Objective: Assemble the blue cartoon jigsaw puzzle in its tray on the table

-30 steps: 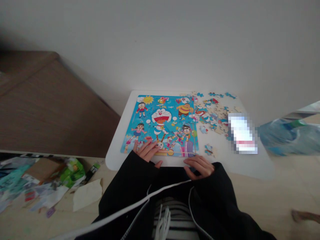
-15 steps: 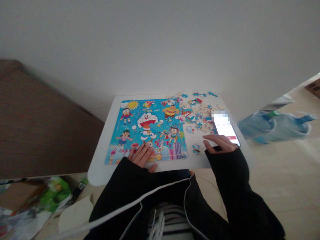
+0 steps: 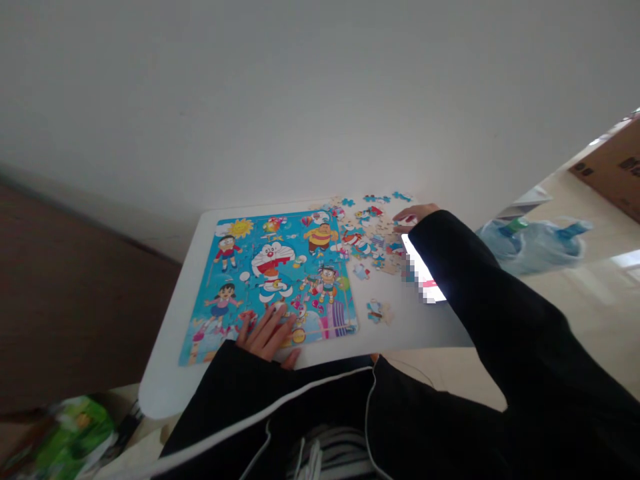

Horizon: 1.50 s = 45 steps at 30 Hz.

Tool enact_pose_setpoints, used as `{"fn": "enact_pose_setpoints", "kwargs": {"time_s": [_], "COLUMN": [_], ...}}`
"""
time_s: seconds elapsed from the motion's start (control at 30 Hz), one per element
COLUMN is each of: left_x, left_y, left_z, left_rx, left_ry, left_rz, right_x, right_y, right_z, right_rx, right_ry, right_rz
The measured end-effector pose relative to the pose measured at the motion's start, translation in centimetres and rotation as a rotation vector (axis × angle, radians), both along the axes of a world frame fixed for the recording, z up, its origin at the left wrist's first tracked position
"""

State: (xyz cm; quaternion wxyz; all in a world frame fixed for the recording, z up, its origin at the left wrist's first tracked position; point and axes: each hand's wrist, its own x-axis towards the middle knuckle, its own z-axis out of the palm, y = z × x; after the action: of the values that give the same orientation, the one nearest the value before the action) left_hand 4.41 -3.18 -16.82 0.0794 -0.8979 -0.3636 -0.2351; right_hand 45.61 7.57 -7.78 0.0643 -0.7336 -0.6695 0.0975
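A blue cartoon jigsaw puzzle [image 3: 240,260] in a flat tray lies on the left part of the white table. My left hand [image 3: 269,337] rests flat on its lower edge, fingers spread and holding nothing. At the far right end of a heap of loose jigsaw pieces [image 3: 367,243] is my right hand [image 3: 416,215]. Its thumb and forefinger are apart just over the pieces, with a reddish patch showing between them; no grip on a piece can be made out. Two loose pieces [image 3: 379,312] lie together near the tray's lower right corner.
A lit phone [image 3: 425,273] lies right of the heap, partly under my right sleeve. The white table [image 3: 167,360] stands against a wall. A brown panel [image 3: 75,293] is on the left. Bagged water bottles [image 3: 533,245] and a cardboard box [image 3: 613,163] are on the right.
My right hand has moved from beside the phone up and away to the far side of the heap. The left hand stays on the puzzle. The whole view has shifted and tilted.
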Motion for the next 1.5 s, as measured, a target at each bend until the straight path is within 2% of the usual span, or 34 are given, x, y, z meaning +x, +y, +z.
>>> {"fn": "enact_pose_setpoints", "kwargs": {"time_s": [0.1,0.27,0.47,0.6,0.7,0.83,0.97,1.03,1.13,1.23,1.3,1.37,1.43,1.5], "left_x": [0.1,0.2,0.3,0.0,-0.1,-0.2,-0.1,-0.1,-0.1,0.0,0.0,0.0,0.0,-0.1], "left_y": [0.0,0.0,-0.1,0.0,0.1,0.2,0.2,0.1,0.0,-0.2,-0.2,-0.2,-0.2,-0.1], "left_z": [0.1,0.2,0.3,0.4,0.5,0.5,0.7,0.8,0.9,0.8,0.8,0.7,0.7,0.6], "left_rx": [0.004,0.002,-0.019,-0.039,-0.055,-0.075,-0.094,-0.100,-0.088,-0.089,-0.098,-0.098,-0.092,-0.085], "left_ry": [-0.007,-0.005,-0.008,0.003,-0.003,-0.024,-0.047,-0.051,-0.036,-0.028,-0.036,-0.042,-0.041,-0.034], "left_rz": [0.026,0.019,0.033,0.032,0.025,0.023,0.036,0.032,0.026,0.043,0.052,0.047,0.033,0.022], "right_x": [-2.0,-4.7,-5.5,-5.2,-4.7,-4.5,-5.4,-5.9,-6.1,-5.8,-5.5,-5.2,-4.9,-4.6], "right_y": [2.9,4.6,5.4,5.5,4.8,2.0,-3.4,-6.3,-10.2,-12.4,-12.8,-12.0,-9.8,-6.4], "right_z": [-0.9,-1.3,-0.9,-0.8,-0.6,-0.4,-1.4,-2.5,-4.6,-5.9,-5.5,-3.7,-1.3,0.9], "right_rx": [-0.183,-0.333,-0.328,-0.273,-0.179,-0.026,0.299,0.392,0.403,0.349,0.331,0.325,0.293,0.218], "right_ry": [-0.175,-0.295,-0.320,-0.186,-0.093,-0.078,-0.123,-0.139,-0.111,-0.022,0.014,0.029,0.043,0.052], "right_rz": [0.120,0.295,0.313,0.238,0.245,0.328,0.484,0.503,0.500,0.545,0.557,0.493,0.387,0.335]}}
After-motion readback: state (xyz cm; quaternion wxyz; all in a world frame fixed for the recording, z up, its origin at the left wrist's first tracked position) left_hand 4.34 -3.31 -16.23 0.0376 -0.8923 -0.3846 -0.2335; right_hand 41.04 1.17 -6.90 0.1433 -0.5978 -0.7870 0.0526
